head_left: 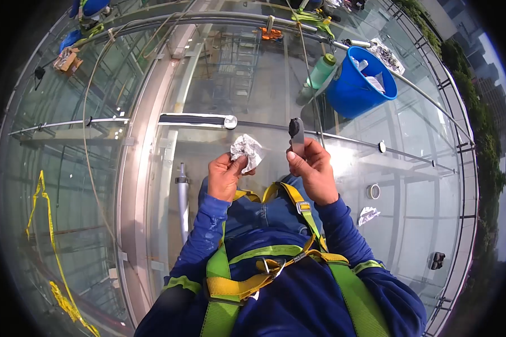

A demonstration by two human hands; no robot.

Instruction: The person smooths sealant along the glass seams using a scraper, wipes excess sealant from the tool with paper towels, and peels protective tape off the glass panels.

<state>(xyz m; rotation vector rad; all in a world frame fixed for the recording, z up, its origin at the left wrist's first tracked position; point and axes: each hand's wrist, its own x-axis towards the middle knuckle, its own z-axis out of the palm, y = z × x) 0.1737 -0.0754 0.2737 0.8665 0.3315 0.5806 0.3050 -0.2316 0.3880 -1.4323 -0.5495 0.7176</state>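
Glass roof [253,84] fills the view, w/ a metal beam [146,140] running top to bottom at left-centre and thin rails crossing it. Person sits on the glass in blue sleeves, w/ a green and yellow harness [253,269] over chest and lap.

Blue bucket [357,84] stands upper right, well apart from both hands, papers inside; green bottle [322,70] just beside it on its left. Yellow strap [48,224] trails down the far left, under the glass as far as I can tell.

Left hand [225,177] is closed round a crumpled white rag [247,149], pinched between thumb and fingers, held up in front of the chest. Right hand [315,171] grips a small flat scraper [296,135] by its lower end, grey blade pointing up, dark tip at top. Rag and scraper are near each other, not touching, approx. level.

Smaller bits on the glass at right: tape roll [373,191], a crumpled white scrap [368,215] just below it, small dark object [437,260] further down, too small to tell what.
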